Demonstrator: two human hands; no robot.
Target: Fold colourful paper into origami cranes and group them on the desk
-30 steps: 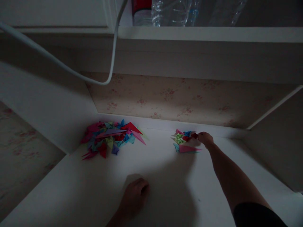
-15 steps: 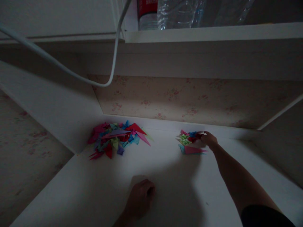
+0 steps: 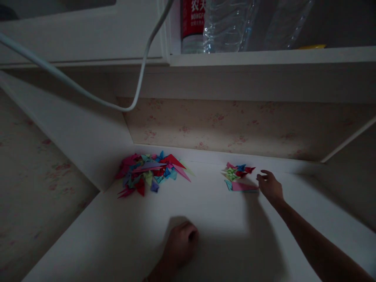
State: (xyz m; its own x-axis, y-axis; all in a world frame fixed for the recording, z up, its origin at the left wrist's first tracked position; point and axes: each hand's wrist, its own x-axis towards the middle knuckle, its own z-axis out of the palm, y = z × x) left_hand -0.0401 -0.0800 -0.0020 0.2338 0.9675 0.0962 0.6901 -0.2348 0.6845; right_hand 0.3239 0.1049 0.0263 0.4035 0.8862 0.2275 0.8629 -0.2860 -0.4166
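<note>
My right hand [image 3: 270, 187] hovers just right of a small group of origami pieces, its thumb and fingers apart and nothing between them. In that group are a green folded piece [image 3: 232, 174], a red and blue one [image 3: 243, 170] and, in front, a long pink paper piece [image 3: 243, 187] with a light-blue end. My left hand [image 3: 181, 241] rests curled in a loose fist on the white surface, and only a dark hollow shows inside it. Further left, a larger heap of colourful origami [image 3: 149, 174] lies against the back corner.
A white cable [image 3: 141, 74] hangs in front at upper left. Above is a cabinet shelf [image 3: 264, 56] with a red-labelled bottle [image 3: 193, 23] and clear plastic bottles [image 3: 226, 27]. Floral wallpaper [image 3: 217, 121] covers the back wall. A white side panel [image 3: 73, 129] bounds the left.
My right hand has let go of the red folded piece and drawn back to the right, its fingers opening. The left hand stays curled. The view has tilted slightly upward.
</note>
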